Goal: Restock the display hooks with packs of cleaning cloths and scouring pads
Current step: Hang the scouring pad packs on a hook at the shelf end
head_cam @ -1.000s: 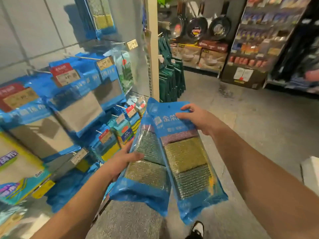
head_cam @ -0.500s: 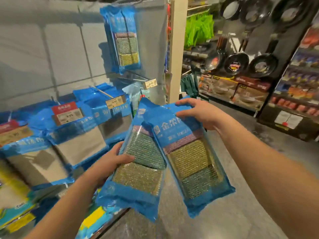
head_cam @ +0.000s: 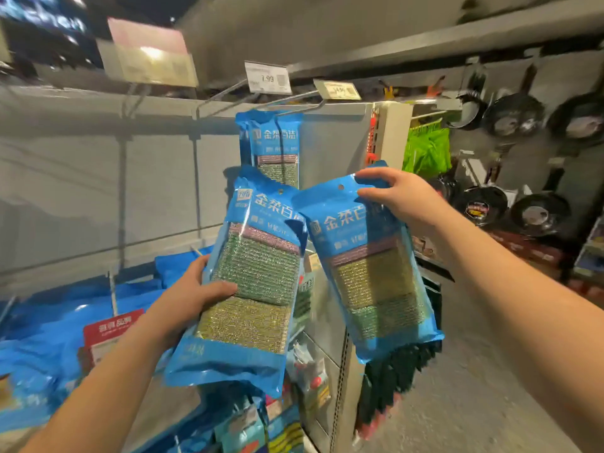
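A: What are the fingers doing?

B: The right hand (head_cam: 402, 199) pinches the top corner of one scouring pad pack (head_cam: 376, 273), fingers curled over the blue header just right of its punched hole. The left hand (head_cam: 192, 295) grips the other scouring pad pack (head_cam: 251, 282) at its left edge, thumb across the green pad, the other fingers hidden behind.

A: How do the packs lie?

B: Both hang long axis roughly upright, headers up, tilted a little so the tops lean toward 1 o'clock. They overlap slightly near the headers.

A: And the target?

B: The display hook (head_cam: 304, 107) sits at about 11 o'clock from the right hand's fingers, above both packs, its prong pointing out toward the viewer, with a price tag (head_cam: 336, 89) at its tip. Hanging packs (head_cam: 271, 145) of the same kind are already on it, directly behind the left-hand pack.

A: Which hand goes first?

B: I'd judge the right: it holds its pack by the header, hole exposed, and stands nearer the prong's tip. The hole must line up with that tip.
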A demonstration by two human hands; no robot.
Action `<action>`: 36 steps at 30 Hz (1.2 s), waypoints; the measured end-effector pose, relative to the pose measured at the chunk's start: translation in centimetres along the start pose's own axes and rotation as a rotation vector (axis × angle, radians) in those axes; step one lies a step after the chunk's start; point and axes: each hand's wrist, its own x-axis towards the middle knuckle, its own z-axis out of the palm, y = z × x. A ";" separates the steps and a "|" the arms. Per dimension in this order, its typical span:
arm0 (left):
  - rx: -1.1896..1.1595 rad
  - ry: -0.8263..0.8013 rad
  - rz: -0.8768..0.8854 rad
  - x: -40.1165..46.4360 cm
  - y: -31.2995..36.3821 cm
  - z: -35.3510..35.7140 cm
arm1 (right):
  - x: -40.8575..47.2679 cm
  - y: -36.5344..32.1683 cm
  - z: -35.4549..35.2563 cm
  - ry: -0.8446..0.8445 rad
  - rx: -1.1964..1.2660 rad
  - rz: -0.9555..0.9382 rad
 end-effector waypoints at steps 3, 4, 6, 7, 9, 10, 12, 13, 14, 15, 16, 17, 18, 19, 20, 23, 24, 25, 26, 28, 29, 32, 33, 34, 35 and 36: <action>0.008 0.014 0.005 3.0 0.8 -1.0 | 3.4 -0.2 0.3 -0.017 -0.055 -0.030; 0.016 0.023 0.009 3.9 0.9 -1.4 | 4.6 -0.2 0.5 -0.030 -0.067 -0.045; 0.031 0.026 0.022 5.3 1.1 -2.1 | 6.8 -0.2 0.9 -0.041 -0.087 -0.077; 0.043 0.029 0.027 6.0 1.3 -2.3 | 7.9 -0.3 1.1 -0.042 -0.089 -0.088; 0.045 0.051 0.054 6.8 1.9 -2.3 | 10.1 -0.5 1.3 -0.035 -0.103 -0.112; 0.036 0.074 0.072 7.2 2.3 -2.2 | 11.2 -0.6 1.2 -0.026 -0.104 -0.123; 0.005 0.116 0.096 7.7 2.9 -2.2 | 13.2 -0.7 1.0 -0.023 -0.054 -0.106; -0.002 0.117 0.107 8.0 3.2 -2.2 | 13.9 -0.7 0.9 -0.031 -0.018 -0.089; -0.006 0.118 0.101 8.4 3.1 -2.4 | 14.5 -0.7 0.7 -0.039 0.017 -0.080; -0.018 0.123 0.085 8.7 3.0 -2.7 | 15.2 -0.5 0.5 -0.041 0.041 -0.079; -0.019 0.136 0.070 9.0 2.9 -3.1 | 15.8 -0.4 0.2 -0.040 0.061 -0.085; -0.023 0.154 0.053 9.0 3.1 -3.2 | 16.4 -0.2 0.0 -0.041 0.084 -0.090; -0.022 0.161 0.048 9.0 3.2 -3.3 | 16.9 0.0 -0.3 -0.044 0.113 -0.099; -0.029 0.163 0.038 9.2 3.0 -3.6 | 17.4 0.1 -0.5 -0.046 0.148 -0.110; -0.034 0.163 0.037 9.5 2.9 -3.9 | 17.8 0.3 -0.8 -0.045 0.175 -0.127; -0.068 0.173 0.031 10.0 2.4 -4.4 | 18.9 0.5 -1.4 -0.045 0.216 -0.153; -0.079 0.174 0.033 9.9 2.6 -4.2 | 19.0 0.5 -1.5 -0.051 0.232 -0.136; -0.097 0.173 0.036 9.9 2.9 -3.9 | 19.2 0.4 -1.6 -0.062 0.254 -0.114; -0.107 0.176 0.046 9.8 3.1 -3.7 | 19.4 0.5 -1.7 -0.074 0.281 -0.098; -0.097 0.183 0.082 9.6 3.6 -3.1 | 19.8 0.5 -1.6 -0.073 0.303 -0.088; -0.078 0.189 0.095 9.6 3.8 -2.9 | 20.1 0.5 -1.5 -0.065 0.293 -0.097; -0.033 0.211 0.126 9.6 4.2 -2.6 | 21.0 0.5 -1.1 -0.056 0.304 -0.076; -0.031 0.220 0.121 9.6 4.3 -2.6 | 21.3 0.5 -1.0 -0.056 0.313 -0.054; -0.031 0.226 0.127 9.6 4.5 -2.5 | 21.5 0.5 -0.9 -0.057 0.318 -0.029; -0.041 0.229 0.129 9.6 4.6 -2.6 | 21.7 0.4 -0.8 -0.060 0.325 -0.001; -0.045 0.230 0.135 9.5 4.7 -2.5 | 21.9 0.4 -0.7 -0.069 0.328 0.019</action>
